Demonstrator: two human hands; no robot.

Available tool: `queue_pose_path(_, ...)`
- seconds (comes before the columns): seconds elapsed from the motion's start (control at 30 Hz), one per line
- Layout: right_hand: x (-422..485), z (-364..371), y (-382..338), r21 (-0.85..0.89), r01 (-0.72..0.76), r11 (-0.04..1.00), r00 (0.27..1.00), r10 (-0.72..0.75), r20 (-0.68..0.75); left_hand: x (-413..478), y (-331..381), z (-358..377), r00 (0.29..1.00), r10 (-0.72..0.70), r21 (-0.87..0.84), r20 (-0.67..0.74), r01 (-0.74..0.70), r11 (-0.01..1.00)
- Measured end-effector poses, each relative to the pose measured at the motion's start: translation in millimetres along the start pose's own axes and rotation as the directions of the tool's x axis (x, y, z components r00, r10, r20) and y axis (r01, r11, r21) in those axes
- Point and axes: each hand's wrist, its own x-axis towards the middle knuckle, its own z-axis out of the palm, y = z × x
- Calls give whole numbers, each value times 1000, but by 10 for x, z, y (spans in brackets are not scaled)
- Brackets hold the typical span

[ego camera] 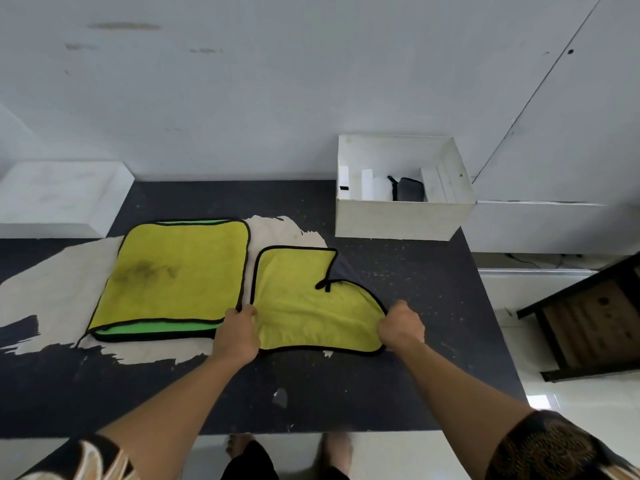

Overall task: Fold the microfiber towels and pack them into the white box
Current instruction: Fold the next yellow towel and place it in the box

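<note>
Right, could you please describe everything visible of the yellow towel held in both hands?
The yellow towel looks like soft cloth with black edging and a small black loop near its middle. It lies flat on the dark table, partly folded, its outline stepped at the far right. The left hand grips its near left edge, the right hand its near right corner. A larger yellow-green towel lies beside it on the left.

A pale grey wall (277, 81), scuffed and smudged, fills the view toward 12 o'clock, with a thin diagonal seam (540, 84) crossing it at 1 o'clock. A dark worktop (346, 393) spans the middle, its coating worn to a beige patch (52, 289) at 9 o'clock. A white block (59, 195) sits at 10 o'clock. At 3 o'clock a dark wooden side table (588, 323) stands on a glossy pale floor (606, 407) that catches a glare of light.
</note>
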Motion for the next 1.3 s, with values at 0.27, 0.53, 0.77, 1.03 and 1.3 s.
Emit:
queue_pose_path(0.27,33,-61,210,-173,-46,984,998,38,-47,-36,-58,-109,972,75,192,224,-119,974)
queue_pose_path(0.53,90,29,-510,-447,574,686,755,-655,-36,342,477,-224,911,404,515,86,-388,764)
queue_pose_path(0.77,306,278,-684,-534,537,653,774,-633,4,662,572,-199,873,297,477,387,-464,746)
queue_pose_path(1.03,611,38,-682,98,221,970,942,-186,-280,643,444,-113,878,284,496,385,-457,738)
queue_pose_path(1.3,663,-78,-647,-88,241,967,871,-255,-421,933,625,-294,979,133,144,-156,-111,983)
